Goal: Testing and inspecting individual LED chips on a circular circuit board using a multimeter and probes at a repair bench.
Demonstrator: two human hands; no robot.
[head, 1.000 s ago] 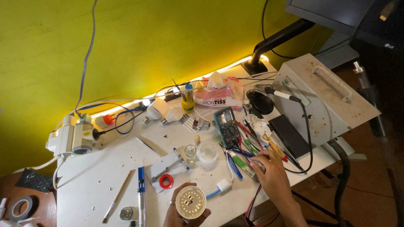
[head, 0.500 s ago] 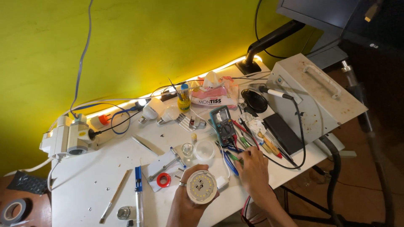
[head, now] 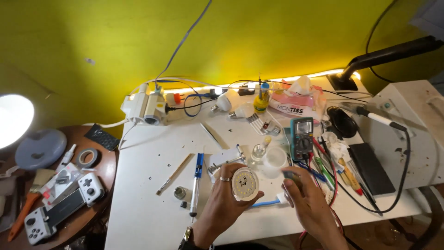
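My left hand (head: 224,201), with a ring on one finger, grips a round white LED bulb module (head: 244,183) with its small yellow chips facing up. My right hand (head: 307,201) hovers just to the right of it, fingers curled around a small dark object (head: 291,175) that is blurred. Both hands are over the near edge of the white table (head: 148,185). A clear plastic cup (head: 275,157) and a small glass bottle (head: 259,150) stand just beyond the hands.
A green multimeter (head: 301,138) with red and black leads lies to the right, beside screwdrivers and a black slab (head: 370,169). A blue pen tool (head: 197,178), a brush (head: 175,173), bulbs (head: 229,99) and a power strip (head: 148,107) lie further back. A round side table (head: 99,171) with a game controller stands left.
The view has swung left and come closer. My right hand has come away from the tools at the right toward the bulb module, which my left hand still holds.
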